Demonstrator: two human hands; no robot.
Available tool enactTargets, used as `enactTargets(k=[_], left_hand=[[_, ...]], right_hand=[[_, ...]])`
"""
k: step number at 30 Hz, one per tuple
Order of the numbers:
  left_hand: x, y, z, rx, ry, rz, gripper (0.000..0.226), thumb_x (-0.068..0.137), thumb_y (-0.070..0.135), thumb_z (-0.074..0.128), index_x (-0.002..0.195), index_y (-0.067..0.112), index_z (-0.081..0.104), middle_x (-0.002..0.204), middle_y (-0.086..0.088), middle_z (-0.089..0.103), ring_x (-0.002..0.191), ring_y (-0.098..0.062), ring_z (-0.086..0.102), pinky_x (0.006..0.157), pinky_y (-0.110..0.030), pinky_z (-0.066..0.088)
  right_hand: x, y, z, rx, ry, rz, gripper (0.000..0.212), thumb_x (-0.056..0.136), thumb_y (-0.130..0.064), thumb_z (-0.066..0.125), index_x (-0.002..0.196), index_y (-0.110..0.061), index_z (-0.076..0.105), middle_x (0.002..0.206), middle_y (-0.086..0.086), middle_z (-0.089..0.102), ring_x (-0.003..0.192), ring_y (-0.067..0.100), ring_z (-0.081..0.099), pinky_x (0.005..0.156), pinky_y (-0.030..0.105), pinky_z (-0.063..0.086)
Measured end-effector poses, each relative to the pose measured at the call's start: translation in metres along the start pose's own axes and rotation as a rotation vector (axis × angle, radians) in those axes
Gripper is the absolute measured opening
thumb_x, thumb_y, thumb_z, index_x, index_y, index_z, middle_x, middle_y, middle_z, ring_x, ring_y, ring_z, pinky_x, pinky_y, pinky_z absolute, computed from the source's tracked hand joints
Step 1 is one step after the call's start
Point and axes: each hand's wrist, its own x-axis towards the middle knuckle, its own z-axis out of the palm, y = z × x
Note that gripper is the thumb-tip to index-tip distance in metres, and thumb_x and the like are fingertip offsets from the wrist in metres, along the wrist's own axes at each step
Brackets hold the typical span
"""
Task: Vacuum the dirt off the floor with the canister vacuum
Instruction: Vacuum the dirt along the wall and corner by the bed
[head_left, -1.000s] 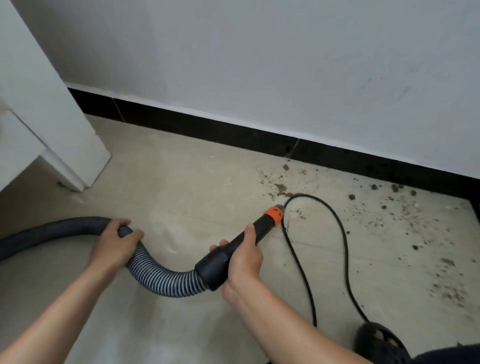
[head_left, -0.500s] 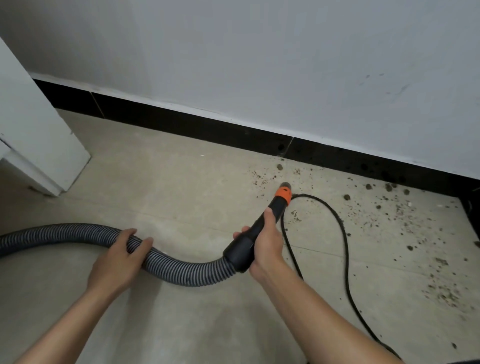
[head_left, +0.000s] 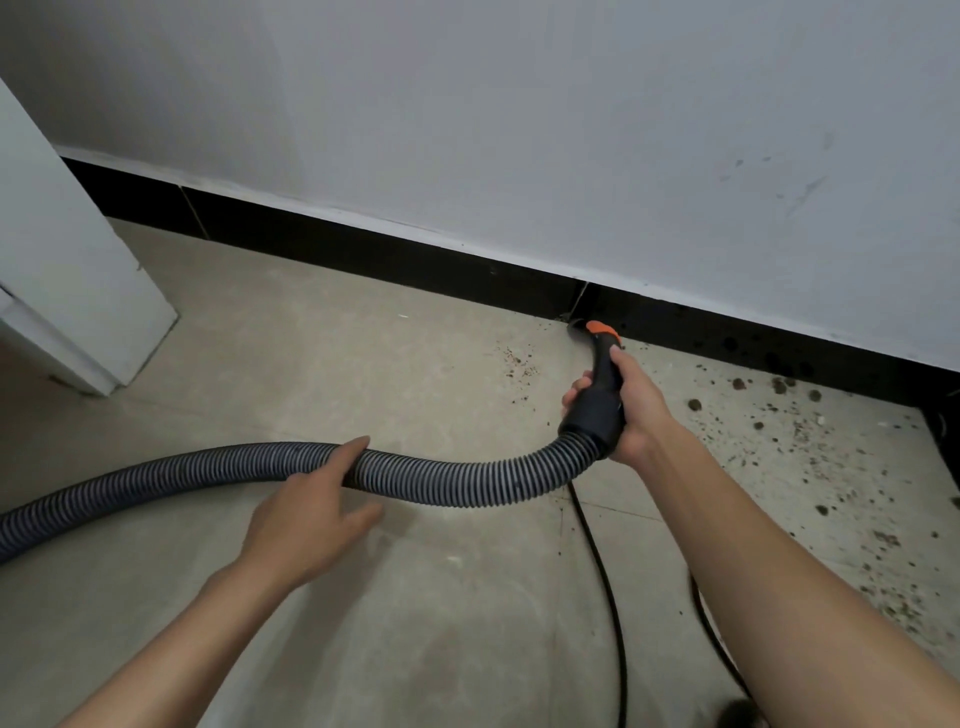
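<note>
At the foot of the baseboard, the orange nozzle tip is held low near the floor; contact cannot be told. The rigid black handle runs roughly 6-to-12 and curves at the tip toward 10 o'clock. It is gripped by the right hand, with the fingers wrapped round it and the thumb laid along the top. The main dirt, crumbly dark clods and fine grit, is spread from 3 to 5 o'clock of that hand. A small speckled patch lies at 9 o'clock, just beside the nozzle. The ribbed grey hose trails off to 9 o'clock. It is loosely cradled by the left hand, fingers straight, not wrapped. A thin black cord runs toward 6 o'clock. A sweep toward 3 o'clock is judged next, and the right hand is nearer.
</note>
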Motion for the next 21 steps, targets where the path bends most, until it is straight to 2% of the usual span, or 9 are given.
enactTargets(k=[3,4,7,9,13,17,21], left_hand=[[-0.001,0.008,-0.002,0.316,0.106,0.063,0.056,0.083,0.048,0.059,0.137,0.042,0.044,0.096,0.008,0.067,0.099,-0.018,0.062,0.067,-0.031,0.044],[-0.001,0.010,-0.002,0.377,0.150,0.096,0.051,0.081,0.047,0.063,0.131,0.040,0.052,0.096,0.007,0.064,0.098,-0.019,0.061,0.063,-0.031,0.042],[0.000,0.003,0.007,0.396,0.256,0.250,0.046,0.057,0.037,0.086,0.099,0.025,0.071,0.076,0.004,0.048,0.073,-0.021,0.054,0.051,-0.026,0.029],[0.002,-0.004,0.013,0.385,0.275,0.321,0.047,0.046,0.032,0.090,0.087,0.021,0.069,0.077,0.004,0.044,0.070,-0.020,0.049,0.056,-0.028,0.030],[0.004,-0.010,0.014,0.313,0.263,0.313,0.042,0.054,0.031,0.084,0.088,0.025,0.059,0.082,0.008,0.050,0.078,-0.019,0.052,0.072,-0.033,0.037],[0.005,-0.008,0.016,0.250,0.185,0.333,0.034,0.061,0.029,0.080,0.080,0.028,0.051,0.071,0.013,0.045,0.067,-0.015,0.047,0.069,-0.031,0.034],[0.005,-0.009,0.021,0.213,0.159,0.343,0.026,0.068,0.029,0.073,0.082,0.027,0.052,0.073,0.012,0.047,0.070,-0.013,0.041,0.070,-0.030,0.031]], right_hand=[[0.001,-0.010,0.006,-0.054,-0.012,-0.003,0.039,0.091,-0.047,0.064,0.092,-0.009,0.059,0.065,0.003,0.059,0.056,0.020,0.058,0.062,0.032,0.055],[0.002,-0.012,0.006,-0.073,-0.016,-0.008,0.039,0.092,-0.047,0.064,0.090,-0.009,0.059,0.065,0.004,0.059,0.054,0.020,0.058,0.061,0.033,0.055],[0.004,-0.014,0.003,-0.126,-0.052,0.021,0.039,0.092,-0.048,0.063,0.090,-0.009,0.060,0.066,0.003,0.060,0.056,0.019,0.058,0.058,0.032,0.055],[0.005,-0.015,0.005,-0.166,-0.085,0.046,0.040,0.092,-0.049,0.062,0.088,-0.010,0.059,0.068,0.003,0.060,0.060,0.019,0.057,0.057,0.031,0.055],[0.006,-0.017,0.015,-0.199,-0.103,0.070,0.041,0.093,-0.050,0.060,0.086,-0.010,0.058,0.067,0.002,0.059,0.060,0.018,0.057,0.054,0.030,0.054],[0.004,-0.024,0.022,-0.280,-0.117,0.085,0.042,0.095,-0.051,0.057,0.091,-0.010,0.057,0.065,0.002,0.060,0.054,0.019,0.058,0.053,0.029,0.054],[-0.005,-0.028,0.030,-0.296,-0.094,0.096,0.041,0.094,-0.049,0.060,0.100,-0.009,0.057,0.066,0.003,0.059,0.054,0.018,0.057,0.050,0.030,0.055]])
